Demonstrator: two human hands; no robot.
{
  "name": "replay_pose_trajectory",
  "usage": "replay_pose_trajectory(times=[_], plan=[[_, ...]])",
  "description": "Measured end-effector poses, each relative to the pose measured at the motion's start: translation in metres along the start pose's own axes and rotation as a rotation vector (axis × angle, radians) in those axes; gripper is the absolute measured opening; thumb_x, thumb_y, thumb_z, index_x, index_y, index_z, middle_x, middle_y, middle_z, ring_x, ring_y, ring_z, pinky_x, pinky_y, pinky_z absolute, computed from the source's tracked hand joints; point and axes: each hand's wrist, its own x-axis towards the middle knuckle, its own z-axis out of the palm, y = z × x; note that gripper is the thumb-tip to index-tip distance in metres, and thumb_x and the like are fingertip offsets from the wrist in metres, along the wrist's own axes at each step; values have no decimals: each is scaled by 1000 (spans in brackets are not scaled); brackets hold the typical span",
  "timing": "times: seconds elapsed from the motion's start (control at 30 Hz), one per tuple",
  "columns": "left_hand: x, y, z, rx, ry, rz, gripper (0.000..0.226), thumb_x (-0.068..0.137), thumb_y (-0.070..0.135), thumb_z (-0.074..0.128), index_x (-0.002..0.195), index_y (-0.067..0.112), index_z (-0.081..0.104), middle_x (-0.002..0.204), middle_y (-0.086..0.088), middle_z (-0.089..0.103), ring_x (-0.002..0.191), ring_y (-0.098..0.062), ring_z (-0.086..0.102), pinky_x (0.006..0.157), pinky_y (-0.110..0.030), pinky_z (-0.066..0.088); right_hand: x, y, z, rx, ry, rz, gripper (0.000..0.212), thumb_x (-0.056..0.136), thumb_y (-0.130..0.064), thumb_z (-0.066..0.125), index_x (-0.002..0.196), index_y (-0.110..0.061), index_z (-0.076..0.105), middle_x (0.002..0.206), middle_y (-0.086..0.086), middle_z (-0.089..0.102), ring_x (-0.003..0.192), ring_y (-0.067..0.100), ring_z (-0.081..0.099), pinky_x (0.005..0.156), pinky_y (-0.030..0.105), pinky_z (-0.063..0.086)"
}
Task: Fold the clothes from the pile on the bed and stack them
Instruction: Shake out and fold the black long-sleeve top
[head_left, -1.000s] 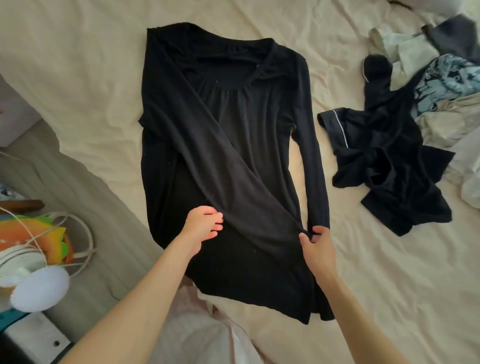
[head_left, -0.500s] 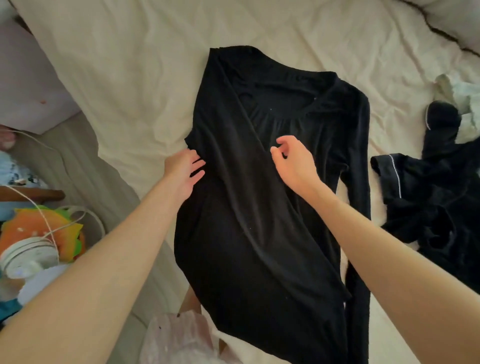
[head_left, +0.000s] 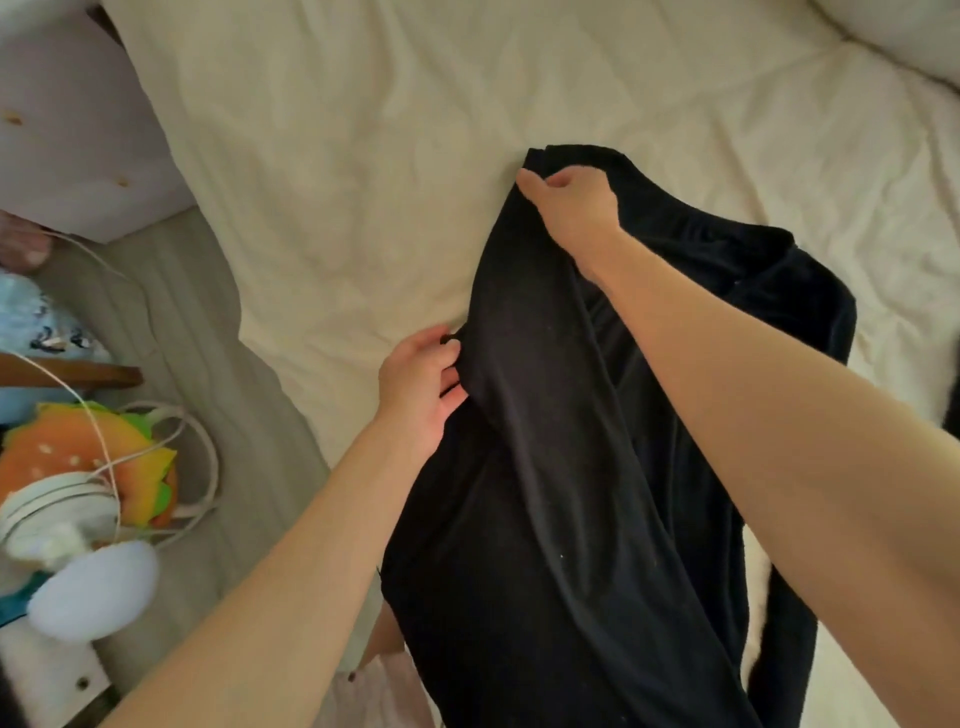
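A black long-sleeved top (head_left: 545, 467) lies lengthwise on the cream bed sheet (head_left: 363, 156), one sleeve folded across its front. My right hand (head_left: 571, 208) grips the top's far left shoulder, fingers curled round the fabric there. My left hand (head_left: 423, 384) holds the garment's left edge at about mid-length, fingertips tucked into the cloth. My right forearm crosses over the body of the top and hides part of it. The pile of other clothes is out of the picture.
The bed's left edge drops to a grey mattress side (head_left: 208, 364). Beside it stand a burger-shaped cushion (head_left: 88, 462), white cables (head_left: 197, 467), a white round lamp (head_left: 93, 592) and a white cabinet (head_left: 62, 130). A pillow (head_left: 909, 36) lies at the far right.
Both hands moved up the garment from its lower part: the right from the sleeve cuff to the far shoulder, the left to the side edge. My view swung left, losing the pile.
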Motion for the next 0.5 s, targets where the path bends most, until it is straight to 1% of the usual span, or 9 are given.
replay_pose_trajectory(times=[0.07,0.13,0.23,0.27,0.3,0.37,0.4,0.47,0.5], plan=[[1,2,-4,31,78,68,20,90,2,55,102,17,62,102,-8,65,88,-20,64,71,-30,53,9,-8,3,74,-1,23,30,93,-27,58,115,-9,65,94,0,62,79,8,53,72,21,50],[1,6,-8,14,123,137,19,90,3,57,100,18,62,102,-9,65,89,-21,66,69,-28,55,16,-14,2,225,50,57,31,93,-22,58,123,-10,61,101,-2,65,81,7,58,71,19,48],[3,14,-12,-30,100,201,21,91,0,54,107,13,58,99,-10,64,81,-17,67,62,-23,56,16,-14,0,331,53,111,15,95,-21,56,104,-18,68,84,-7,62,72,4,54,63,20,47],[5,15,-13,-11,94,207,21,92,1,54,110,13,56,99,-10,63,80,-17,67,62,-22,57,14,-10,0,307,41,97,13,95,-21,55,96,-21,68,80,-7,60,70,5,54,64,21,48],[6,15,-13,37,100,218,21,93,3,53,111,13,55,99,-10,62,81,-16,66,63,-22,57,11,-5,-1,264,35,70,13,95,-21,54,94,-21,67,81,-7,60,72,6,55,69,23,51],[11,9,-20,255,142,301,19,93,8,53,111,15,53,99,-7,61,81,-14,64,65,-18,55,-1,11,-4,159,47,9,19,95,-23,52,108,-18,65,91,-6,63,84,9,60,83,28,54],[11,4,-26,402,157,362,18,93,12,55,111,17,54,99,-4,61,82,-13,63,67,-17,54,-11,20,-6,125,63,-9,23,95,-25,53,113,-17,63,94,-5,63,88,11,61,86,31,54],[9,-12,-44,689,160,456,17,92,24,59,108,18,56,101,1,62,88,-9,60,73,-15,48,-36,43,-10,93,90,-14,27,94,-28,55,117,-16,60,93,-5,63,89,14,63,85,32,53],[7,-22,-54,800,147,479,17,90,27,60,105,19,58,102,2,63,88,-6,59,73,-12,44,-50,56,-12,71,100,-10,28,93,-29,56,117,-15,60,90,-6,62,88,15,64,83,29,52]])
